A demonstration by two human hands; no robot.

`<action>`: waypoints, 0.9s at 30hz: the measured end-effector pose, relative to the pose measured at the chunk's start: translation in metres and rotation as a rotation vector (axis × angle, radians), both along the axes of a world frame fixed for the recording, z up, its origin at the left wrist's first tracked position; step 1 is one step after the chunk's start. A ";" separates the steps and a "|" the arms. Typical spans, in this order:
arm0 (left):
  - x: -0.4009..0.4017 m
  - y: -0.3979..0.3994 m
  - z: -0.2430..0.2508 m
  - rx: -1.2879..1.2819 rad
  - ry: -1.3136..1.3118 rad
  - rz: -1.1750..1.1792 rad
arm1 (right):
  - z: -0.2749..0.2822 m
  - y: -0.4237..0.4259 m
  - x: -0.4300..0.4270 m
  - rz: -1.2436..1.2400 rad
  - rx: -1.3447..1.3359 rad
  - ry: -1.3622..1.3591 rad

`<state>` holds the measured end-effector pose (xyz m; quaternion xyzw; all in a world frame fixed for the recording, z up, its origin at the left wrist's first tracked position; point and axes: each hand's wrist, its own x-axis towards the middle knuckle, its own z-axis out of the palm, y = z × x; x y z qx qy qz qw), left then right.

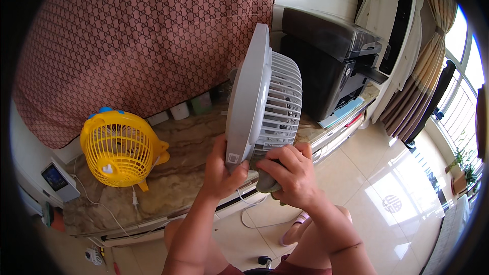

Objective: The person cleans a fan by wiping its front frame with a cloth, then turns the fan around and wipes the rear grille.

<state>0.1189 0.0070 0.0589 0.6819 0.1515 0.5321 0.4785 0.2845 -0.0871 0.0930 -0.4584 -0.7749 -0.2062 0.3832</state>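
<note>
A white fan (pixel 248 95) with a slatted rear grille stands on edge before me, its grille side facing right. My left hand (pixel 225 168) grips the lower left corner of its casing, thumb near a small label. My right hand (pixel 292 172) is closed on a greenish-grey cloth (pixel 267 180) at the lower edge of the grille. Part of the cloth is hidden under the fingers. To the left, a yellow fan (pixel 120 149) with blue parts rests on the marble-patterned cabinet top (pixel 187 149), its plug and cord beside it.
A black printer (pixel 317 65) stands behind at the right, over a light-blue folder (pixel 342 112). A small screen device (pixel 59 181) is at the far left. Patterned cloth (pixel 153 46) hangs behind. A white cable (pixel 246 221) loops beneath the cabinet edge, near my legs.
</note>
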 end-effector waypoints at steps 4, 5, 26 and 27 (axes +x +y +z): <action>0.000 0.003 -0.003 0.005 0.008 -0.002 | -0.005 -0.008 0.004 -0.110 0.058 0.024; 0.001 0.002 -0.002 0.004 0.009 -0.002 | -0.008 -0.008 0.004 -0.110 0.057 0.024; 0.007 -0.001 -0.006 0.033 0.030 0.023 | -0.012 -0.006 -0.007 -0.155 0.093 -0.067; 0.007 0.001 -0.009 0.034 0.004 0.040 | -0.018 -0.001 -0.012 -0.101 0.112 -0.035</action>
